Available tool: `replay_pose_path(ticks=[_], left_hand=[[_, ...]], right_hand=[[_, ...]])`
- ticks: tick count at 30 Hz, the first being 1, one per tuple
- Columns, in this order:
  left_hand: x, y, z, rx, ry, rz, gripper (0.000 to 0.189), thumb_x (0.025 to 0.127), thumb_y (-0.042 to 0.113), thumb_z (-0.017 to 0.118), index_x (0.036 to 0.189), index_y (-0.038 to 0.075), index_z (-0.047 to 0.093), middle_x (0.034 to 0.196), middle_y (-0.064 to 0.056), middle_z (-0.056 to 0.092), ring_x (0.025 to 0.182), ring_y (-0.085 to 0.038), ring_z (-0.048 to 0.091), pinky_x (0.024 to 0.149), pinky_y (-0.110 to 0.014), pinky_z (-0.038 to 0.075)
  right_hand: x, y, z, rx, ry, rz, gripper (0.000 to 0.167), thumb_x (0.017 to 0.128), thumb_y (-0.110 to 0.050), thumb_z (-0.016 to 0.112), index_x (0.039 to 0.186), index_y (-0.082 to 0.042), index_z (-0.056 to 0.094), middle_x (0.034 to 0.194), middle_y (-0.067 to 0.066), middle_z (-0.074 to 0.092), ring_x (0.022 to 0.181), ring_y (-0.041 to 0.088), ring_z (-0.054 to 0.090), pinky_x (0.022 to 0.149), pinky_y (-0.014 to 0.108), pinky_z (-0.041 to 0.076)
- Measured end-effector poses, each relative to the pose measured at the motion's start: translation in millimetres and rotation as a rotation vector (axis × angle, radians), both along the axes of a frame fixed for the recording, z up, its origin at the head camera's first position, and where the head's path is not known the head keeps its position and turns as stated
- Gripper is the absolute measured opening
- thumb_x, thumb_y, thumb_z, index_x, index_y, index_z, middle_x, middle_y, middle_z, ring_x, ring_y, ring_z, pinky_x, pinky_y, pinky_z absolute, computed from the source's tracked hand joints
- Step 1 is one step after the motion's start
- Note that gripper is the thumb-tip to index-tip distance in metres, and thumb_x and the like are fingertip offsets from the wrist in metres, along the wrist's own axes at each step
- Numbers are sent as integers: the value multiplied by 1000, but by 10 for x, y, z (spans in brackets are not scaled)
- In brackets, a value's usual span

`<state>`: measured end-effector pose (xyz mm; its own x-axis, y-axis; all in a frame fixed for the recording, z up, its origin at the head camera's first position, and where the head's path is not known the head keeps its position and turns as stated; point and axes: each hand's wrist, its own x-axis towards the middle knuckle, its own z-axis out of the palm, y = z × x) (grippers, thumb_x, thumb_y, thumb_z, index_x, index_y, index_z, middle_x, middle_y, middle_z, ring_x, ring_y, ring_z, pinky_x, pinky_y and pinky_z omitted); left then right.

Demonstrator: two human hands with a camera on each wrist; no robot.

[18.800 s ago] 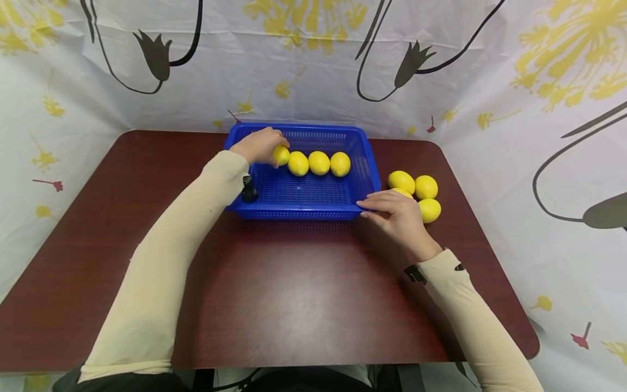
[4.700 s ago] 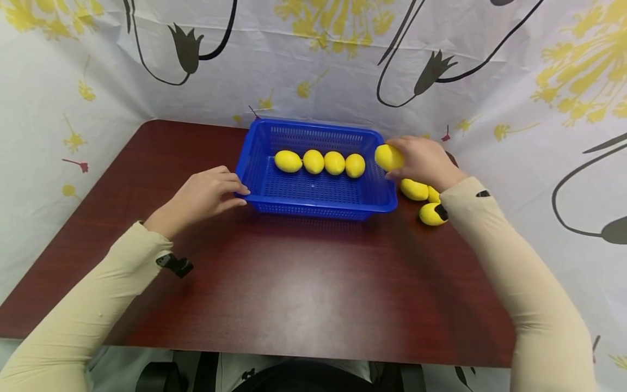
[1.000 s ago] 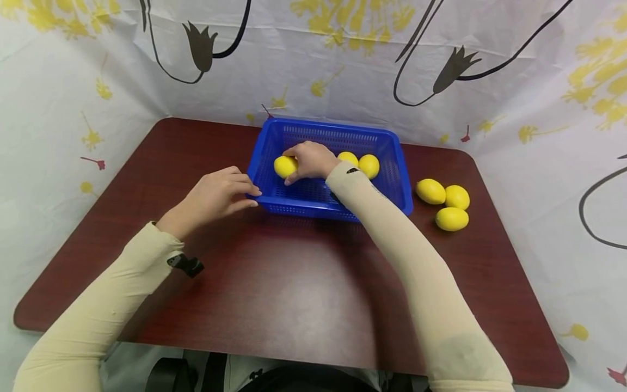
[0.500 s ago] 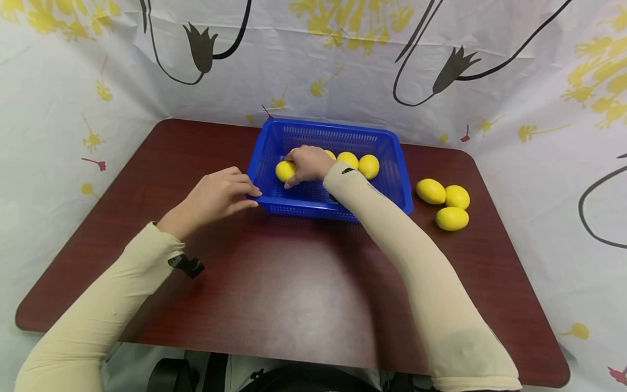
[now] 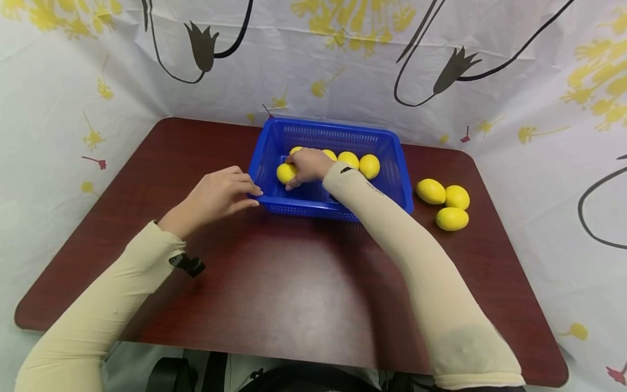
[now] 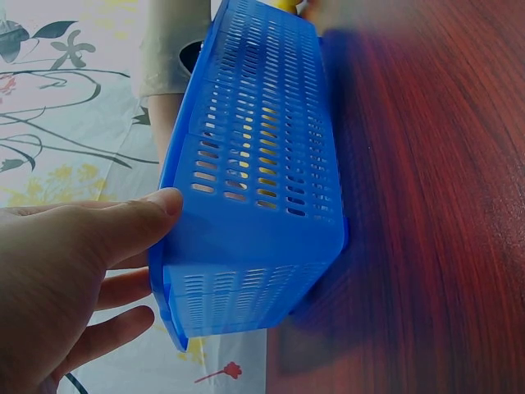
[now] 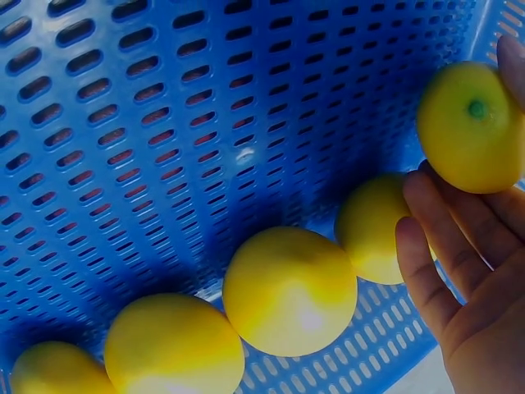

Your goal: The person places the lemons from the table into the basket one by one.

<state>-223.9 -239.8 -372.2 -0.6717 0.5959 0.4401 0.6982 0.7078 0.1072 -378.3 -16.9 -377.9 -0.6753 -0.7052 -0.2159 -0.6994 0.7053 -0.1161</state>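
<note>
My right hand (image 5: 309, 165) reaches into the blue plastic basket (image 5: 338, 209) and holds a lemon (image 5: 286, 173) near the left end. In the right wrist view this lemon (image 7: 467, 131) sits between thumb and fingers, its green-tipped end toward the camera. Behind it a row of several lemons (image 7: 289, 291) lies along the basket's floor, partly covered by the hand in the head view. My left hand (image 5: 215, 197) pinches the basket's front left corner. In the left wrist view its thumb (image 6: 160, 209) presses the outer wall while the other fingers pass behind the rim.
Three lemons (image 5: 452, 219) lie grouped on the dark red table (image 5: 299, 294) right of the basket. A white patterned sheet (image 5: 343, 65) hangs behind and beside the table, close to the basket's back.
Earlier the right hand brought a lemon over from the right-hand group. Within the last second it has shifted slightly nearer and lower, uncovering a lemon behind. The left hand stays on the corner.
</note>
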Motion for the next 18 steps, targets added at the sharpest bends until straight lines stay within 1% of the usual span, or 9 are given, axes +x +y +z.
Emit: replay_pose_path(ticks=[9, 13, 18], left_hand=[[2, -3, -6, 7, 3, 5, 21, 82, 32, 80, 99, 20, 78, 95, 7, 75, 82, -13, 55, 68, -30, 51], [0, -1, -8, 19, 3, 5, 21, 82, 31, 81, 99, 19, 78, 94, 6, 75, 82, -13, 55, 69, -31, 50], [0, 1, -9, 25, 2, 3, 21, 81, 29, 81, 99, 17, 78, 94, 5, 75, 82, -14, 55, 69, -32, 50]], right_hand=[[-15, -57, -8, 23, -26, -3, 73, 79, -52, 79, 138, -15, 58, 127, 5, 67, 110, 23, 61, 100, 42, 49], [-18, -88, 6, 12, -27, -9, 72, 79, -50, 80, 138, -14, 58, 130, 6, 66, 114, 23, 60, 103, 42, 47], [-23, -110, 10, 23, -26, -16, 74, 79, -51, 79, 139, -14, 57, 135, 6, 64, 120, 23, 58, 106, 40, 46]])
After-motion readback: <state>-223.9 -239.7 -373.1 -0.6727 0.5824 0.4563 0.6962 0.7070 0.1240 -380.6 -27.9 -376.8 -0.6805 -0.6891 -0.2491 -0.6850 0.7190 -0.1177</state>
